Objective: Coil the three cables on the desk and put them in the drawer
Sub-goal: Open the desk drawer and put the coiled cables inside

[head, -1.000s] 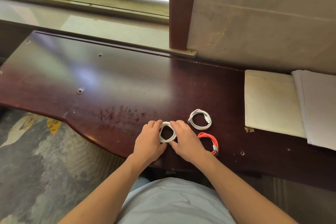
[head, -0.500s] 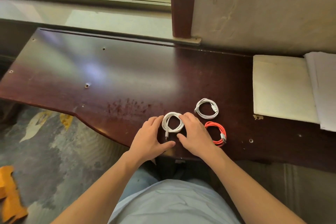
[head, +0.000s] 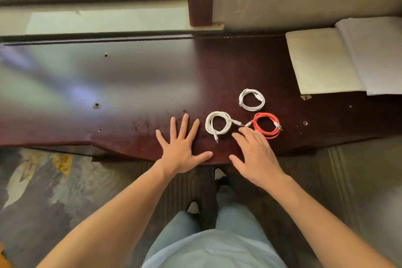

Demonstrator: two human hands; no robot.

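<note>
Dark wooden desk (head: pixel 108 85) below window sill (head: pixel 97 22).

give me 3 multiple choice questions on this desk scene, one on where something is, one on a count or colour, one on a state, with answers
1. Where does the red cable lie?
A. left of both white coils
B. right of the near white coil, nearer than the far white coil
C. on the papers

2. How many coiled cables are on the desk?
A. two
B. three
C. four

3. How is the left hand?
A. flat, fingers spread, holding nothing
B. gripping a white coil
C. a fist

Answers:
1 B, it sits beside the near coil.
2 B, two white and one red.
3 A, its palm lies flat on the desk.
</note>
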